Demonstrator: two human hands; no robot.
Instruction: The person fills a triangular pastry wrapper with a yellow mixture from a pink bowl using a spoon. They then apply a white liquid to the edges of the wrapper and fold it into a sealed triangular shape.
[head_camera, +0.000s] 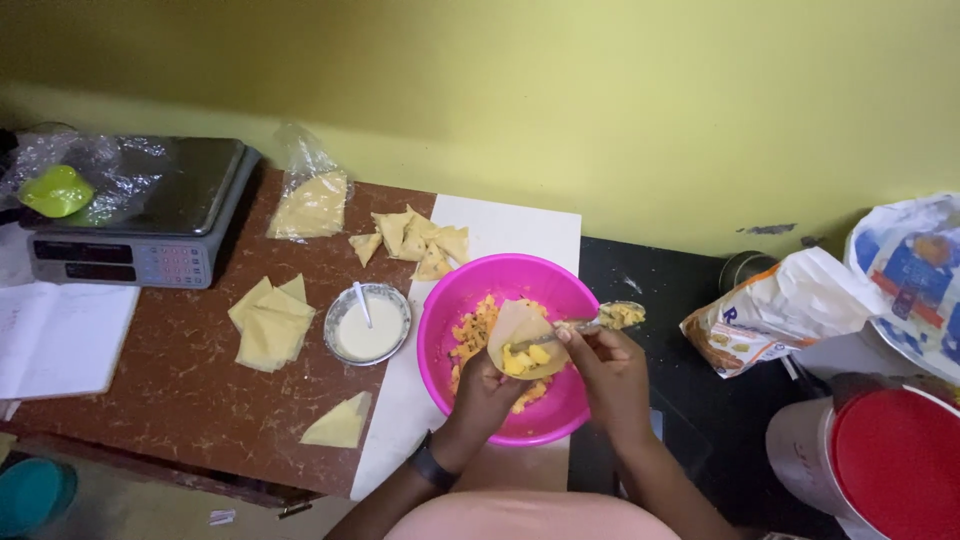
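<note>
My left hand (487, 388) holds a folded pastry cone (520, 330) over a pink bowl (505, 275); yellow filling shows in the cone's mouth. My right hand (610, 370) grips a metal spoon (610, 318) loaded with filling, its bowl just past the pink bowl's right rim. More yellow filling (473, 335) lies inside the bowl. A dark band sits on my left wrist.
Folded filled pastries (415, 240) lie behind the bowl. Flat pastry sheets (270, 325) and one sheet (340, 423) lie left, beside a small bowl of white paste (368, 325). A scale (140, 215), bagged sheets (310, 205), a notebook (60, 340), bags (770, 310) and a red-lidded container (895, 460) surround.
</note>
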